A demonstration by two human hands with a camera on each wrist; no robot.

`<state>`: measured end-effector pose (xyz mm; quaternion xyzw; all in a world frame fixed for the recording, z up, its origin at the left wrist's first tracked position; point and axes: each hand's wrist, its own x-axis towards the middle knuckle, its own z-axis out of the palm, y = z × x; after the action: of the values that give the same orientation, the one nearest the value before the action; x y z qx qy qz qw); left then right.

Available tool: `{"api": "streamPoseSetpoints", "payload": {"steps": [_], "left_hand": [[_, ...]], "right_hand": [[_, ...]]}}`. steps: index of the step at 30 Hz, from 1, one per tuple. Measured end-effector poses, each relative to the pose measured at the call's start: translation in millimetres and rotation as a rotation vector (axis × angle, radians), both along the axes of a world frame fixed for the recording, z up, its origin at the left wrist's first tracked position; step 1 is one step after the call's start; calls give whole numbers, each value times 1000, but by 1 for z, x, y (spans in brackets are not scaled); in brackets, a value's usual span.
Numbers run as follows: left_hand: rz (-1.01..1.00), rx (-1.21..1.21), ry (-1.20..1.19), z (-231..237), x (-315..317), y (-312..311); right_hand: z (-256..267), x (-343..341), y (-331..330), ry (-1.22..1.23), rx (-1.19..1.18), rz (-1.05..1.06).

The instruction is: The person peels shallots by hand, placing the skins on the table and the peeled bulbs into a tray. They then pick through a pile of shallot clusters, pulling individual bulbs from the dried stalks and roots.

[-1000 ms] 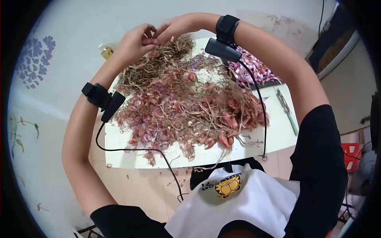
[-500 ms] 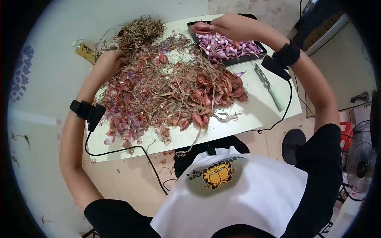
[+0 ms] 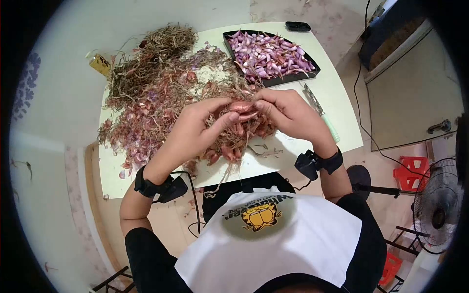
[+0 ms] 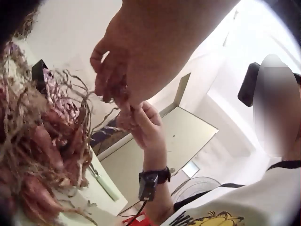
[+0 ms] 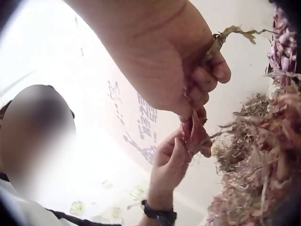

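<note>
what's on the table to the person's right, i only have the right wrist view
Observer: A tool with a pale green handle lies there, just to the right of the right hand in the head view.
Operator: and what shape is the thing holding the purple bulbs, they're cut off at my edge
Observer: A wedge-shaped black tray with one curved side.
Operator: anything else near it
Observer: A small black object by the table's far edge; I can't tell what it is.

Shallot heap [image 3: 161,97] blocks left; room right of tool [image 3: 330,128].
</note>
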<state>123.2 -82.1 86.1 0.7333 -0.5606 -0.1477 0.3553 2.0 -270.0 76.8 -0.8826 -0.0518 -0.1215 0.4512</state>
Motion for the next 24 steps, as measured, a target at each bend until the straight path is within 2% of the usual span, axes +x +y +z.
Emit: {"api": "streamPoseSetpoints", "payload": {"steps": [2, 3, 4, 6, 7, 8, 10, 11, 13, 14, 16, 18, 21, 23, 24], "left_hand": [[105, -30, 132, -1, -5, 10], [127, 22, 117, 9, -5, 16], [133, 12, -84, 6, 2, 24], [197, 221, -377, 20, 11, 49], [162, 409, -458, 34, 14, 63], [120, 597, -535, 50, 15, 76], [154, 965, -441, 77, 10, 99], [148, 964, -434, 88, 3, 104], [296, 1210, -329, 99, -11, 114], [291, 1203, -326, 95, -15, 121], [221, 852, -326, 77, -21, 130], [333, 610, -221, 39, -35, 116], [307, 259, -381, -47, -61, 83], [285, 221, -469, -72, -78, 56], [293, 297, -468, -74, -85, 44]], "right_hand": [[-4, 2, 8, -49, -70, -11], [-4, 4, 10, -89, -107, -25], [-3, 5, 10, -89, -102, -13], [1, 9, 5, -55, -108, -103], [7, 8, 3, -47, -55, -90], [8, 7, -5, -75, -160, -105], [18, -4, -15, 49, -106, -91], [16, -10, -24, 28, -117, -102], [14, -26, -40, 81, -97, -143], [11, -36, -46, 85, -105, -147], [-4, -55, -54, 198, -32, -255], [-23, -71, -47, 295, 47, -375], [-75, -67, -36, 129, -203, -557], [-92, -56, -31, 92, -163, -457], [-102, -51, -29, 63, -171, -388]]}}
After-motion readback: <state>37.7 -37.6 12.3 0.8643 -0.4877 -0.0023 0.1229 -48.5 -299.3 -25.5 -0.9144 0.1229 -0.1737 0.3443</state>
